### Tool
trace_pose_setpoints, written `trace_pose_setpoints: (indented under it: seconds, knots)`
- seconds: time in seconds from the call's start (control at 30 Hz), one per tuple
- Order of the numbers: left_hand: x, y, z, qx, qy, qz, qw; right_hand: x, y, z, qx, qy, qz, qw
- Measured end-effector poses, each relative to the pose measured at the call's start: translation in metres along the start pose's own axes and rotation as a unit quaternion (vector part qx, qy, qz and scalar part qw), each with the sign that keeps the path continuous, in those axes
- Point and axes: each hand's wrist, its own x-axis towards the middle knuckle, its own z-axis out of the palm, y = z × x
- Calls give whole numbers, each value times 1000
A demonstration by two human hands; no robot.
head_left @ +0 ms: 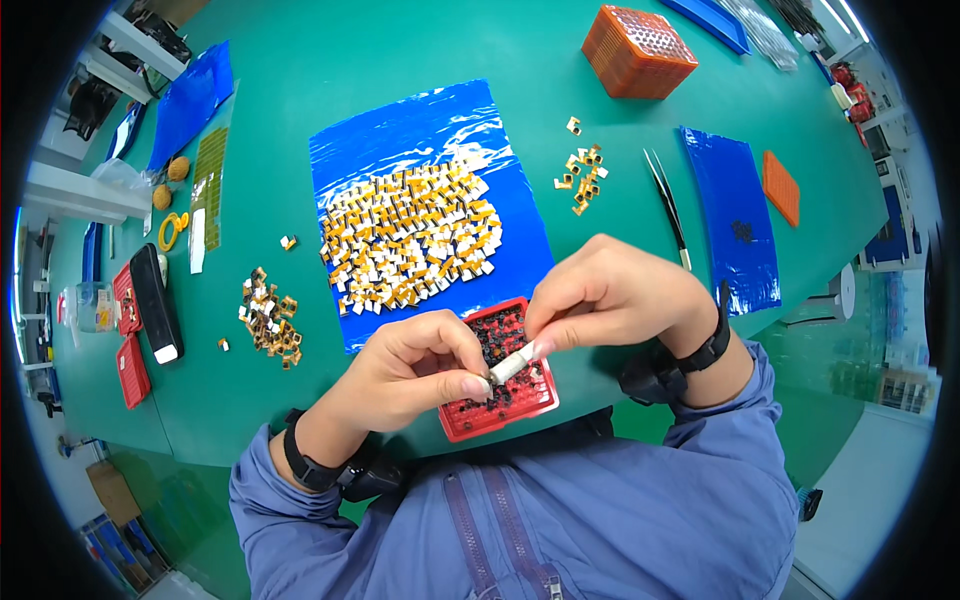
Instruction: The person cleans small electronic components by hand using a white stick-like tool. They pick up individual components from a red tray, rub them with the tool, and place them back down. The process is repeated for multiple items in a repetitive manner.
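Note:
My left hand [420, 370] is closed in a pinch above the red tray [457, 425], at something tiny that its fingertips mostly hide. My right hand [610, 295] grips a short white rod-like piece [513, 365], slanting down to the left fingertips. What the rod is, I cannot make out. Small black parts [500, 335] lie scattered in the tray under both hands. Just beyond them, a blue sheet [400, 125] bears a dense pile of small white, amber and black pieces [410, 235].
Loose pieces lie left [270, 315] and right [582, 178] of the sheet. Tweezers [668, 205], a second blue sheet [735, 190] with black bits, and an orange tray [780, 188] are at right. Stacked orange trays [638, 55] stand behind. A black case [157, 300] and yellow scissors [172, 232] lie left.

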Motion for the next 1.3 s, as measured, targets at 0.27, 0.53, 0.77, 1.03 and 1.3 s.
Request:
trace_pose_setpoints:
  seconds: [0.27, 0.53, 0.77, 1.03, 1.3]
  knots:
    - [-2, 0, -3, 131, 14, 29, 991, 2, 8, -15, 31, 129, 37, 990]
    - [3, 3, 1, 329, 0, 149, 933, 5, 15, -16, 29, 185, 43, 981]
    - [2, 2, -1, 309, 2, 135, 942, 6, 18, -16, 31, 190, 34, 981]
    - [1, 4, 1, 288, -6, 118, 950, 7, 20, -15, 4, 195, 27, 980]
    - [-2, 9, 1, 247, -20, 72, 966, 7, 18, -15, -13, 199, 29, 980]
